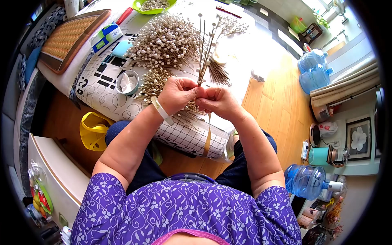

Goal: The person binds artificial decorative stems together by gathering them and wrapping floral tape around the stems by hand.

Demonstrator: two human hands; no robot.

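My left hand (178, 94), with a pale bangle at its wrist, pinches the lower end of a thin upright spray of brown stems (202, 61) tipped with small round buds. Close against it, my right hand (221, 102) has its fingers closed at the base of the same spray. A strip of brown tape (208, 136) hangs below the right hand. Behind the hands lies a big heap of white-budded stems (167, 38), with a smaller bunch (155, 83) beside my left hand. Beyond the right hand rests another bundle of stems (219, 73).
The patterned tablecloth (98, 79) carries a white cup (128, 81), a blue item (121, 48), a tissue pack (107, 38) and a green bowl (154, 7). A yellow bag (93, 132) is at lower left. Water bottles (314, 73) stand on the right.
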